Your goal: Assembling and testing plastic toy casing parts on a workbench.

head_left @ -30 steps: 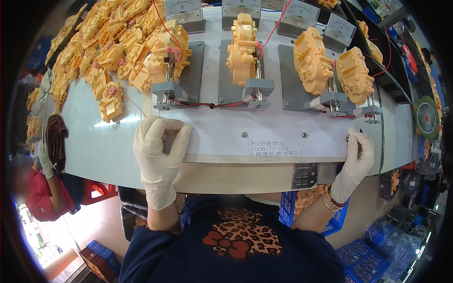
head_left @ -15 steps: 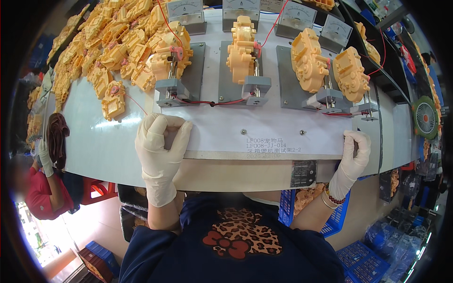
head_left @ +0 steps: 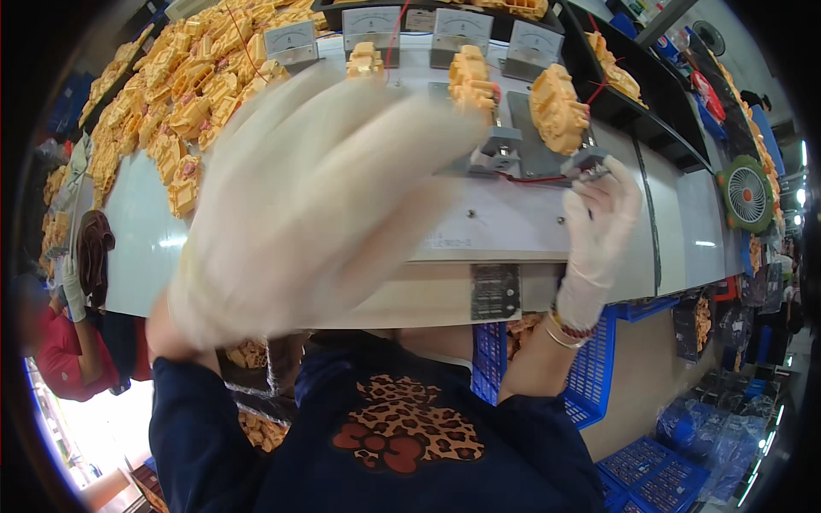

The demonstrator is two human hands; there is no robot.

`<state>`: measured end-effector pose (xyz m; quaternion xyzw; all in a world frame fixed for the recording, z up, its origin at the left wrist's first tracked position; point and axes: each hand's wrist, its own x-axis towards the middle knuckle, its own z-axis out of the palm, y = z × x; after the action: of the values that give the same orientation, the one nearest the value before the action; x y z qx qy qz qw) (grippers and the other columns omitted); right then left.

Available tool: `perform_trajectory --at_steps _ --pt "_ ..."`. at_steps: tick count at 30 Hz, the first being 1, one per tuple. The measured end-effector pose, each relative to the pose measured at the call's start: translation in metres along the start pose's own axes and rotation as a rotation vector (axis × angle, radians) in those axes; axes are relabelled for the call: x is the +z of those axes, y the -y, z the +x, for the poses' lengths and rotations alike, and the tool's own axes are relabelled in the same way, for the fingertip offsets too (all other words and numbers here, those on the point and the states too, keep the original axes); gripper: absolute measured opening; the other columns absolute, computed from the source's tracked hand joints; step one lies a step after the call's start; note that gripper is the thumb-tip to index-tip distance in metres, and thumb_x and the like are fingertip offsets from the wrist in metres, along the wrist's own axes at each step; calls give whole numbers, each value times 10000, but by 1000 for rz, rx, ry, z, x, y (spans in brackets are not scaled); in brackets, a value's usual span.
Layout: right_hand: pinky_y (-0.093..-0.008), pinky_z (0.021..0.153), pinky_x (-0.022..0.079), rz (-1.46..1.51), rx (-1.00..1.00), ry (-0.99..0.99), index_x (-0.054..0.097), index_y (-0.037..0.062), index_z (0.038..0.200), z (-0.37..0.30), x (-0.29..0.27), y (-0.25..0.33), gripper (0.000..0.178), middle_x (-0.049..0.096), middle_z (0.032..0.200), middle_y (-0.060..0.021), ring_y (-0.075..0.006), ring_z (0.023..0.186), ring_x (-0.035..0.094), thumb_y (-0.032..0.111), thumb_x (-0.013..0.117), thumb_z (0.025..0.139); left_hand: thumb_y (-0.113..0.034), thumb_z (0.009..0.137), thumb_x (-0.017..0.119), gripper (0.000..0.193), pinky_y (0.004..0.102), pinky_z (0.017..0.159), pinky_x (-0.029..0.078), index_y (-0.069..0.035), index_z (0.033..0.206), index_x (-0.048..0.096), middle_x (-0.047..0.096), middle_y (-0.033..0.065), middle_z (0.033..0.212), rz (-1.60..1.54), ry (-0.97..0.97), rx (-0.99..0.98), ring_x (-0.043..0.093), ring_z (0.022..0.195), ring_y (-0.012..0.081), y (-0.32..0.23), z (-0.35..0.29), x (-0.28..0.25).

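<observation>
My left hand, in a white glove, is raised large in front of the bench and smeared by motion; it hides the left test fixtures. My gloved right hand has its fingers curled at the front end of the rightmost fixture, on its grey block. On that fixture sits a yellow plastic gearbox. Left of it a second gearbox stands above another grey block. A third gearbox shows only its top above my left hand. A red and black wire links the two right fixtures.
Several analog meters stand behind the fixtures. Loose yellow gearboxes are heaped at the left. At the right are a black tray and a green fan. A blue crate sits below the bench edge. Another person is at far left.
My left hand has risen from the bench's front edge toward the camera, across the left fixtures. My right hand has moved up from the edge to the rightmost fixture. The view has shifted slightly.
</observation>
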<state>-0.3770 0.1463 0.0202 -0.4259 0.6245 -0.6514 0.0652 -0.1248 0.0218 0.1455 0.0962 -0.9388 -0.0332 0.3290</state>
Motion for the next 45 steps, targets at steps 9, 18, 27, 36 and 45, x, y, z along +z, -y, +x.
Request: perform_trajectory --at_steps 9,18,27,36,45 --pt "-254 806 392 223 16 8 544 79 1092 -5 1 -9 415 512 943 8 -105 819 456 -11 723 730 -406 908 572 436 348 763 511 -99 1217 598 722 80 964 -160 773 -367 670 865 227 1 144 116" --pt "-316 911 392 116 -11 -8 584 105 1145 -11 3 -10 408 540 1142 -19 -146 983 479 53 718 763 -291 964 507 323 287 700 527 -24 1069 656 709 101 877 -440 208 -421 660 768 176 15 136 27" --pt "-350 1041 420 25 -293 -277 507 -83 1297 -31 21 38 459 522 1328 -181 -265 1234 490 43 612 868 -133 878 587 144 281 753 452 -44 984 625 634 42 971 -541 702 -1177 575 838 118 -6 -235 -157" --pt "-401 1038 383 -116 -199 74 437 -22 1399 -39 45 48 632 495 1383 -162 -275 1245 477 129 643 821 -289 974 593 306 226 706 484 -28 1111 677 693 45 963 -436 404 -1803 641 842 111 38 -348 -140" --pt "-320 958 438 132 81 153 500 49 1338 -29 75 34 581 512 1209 -70 -160 1021 521 -4 696 794 -158 972 543 222 213 682 434 -6 1100 642 583 20 804 -588 162 -405 539 745 75 57 -33 -30"
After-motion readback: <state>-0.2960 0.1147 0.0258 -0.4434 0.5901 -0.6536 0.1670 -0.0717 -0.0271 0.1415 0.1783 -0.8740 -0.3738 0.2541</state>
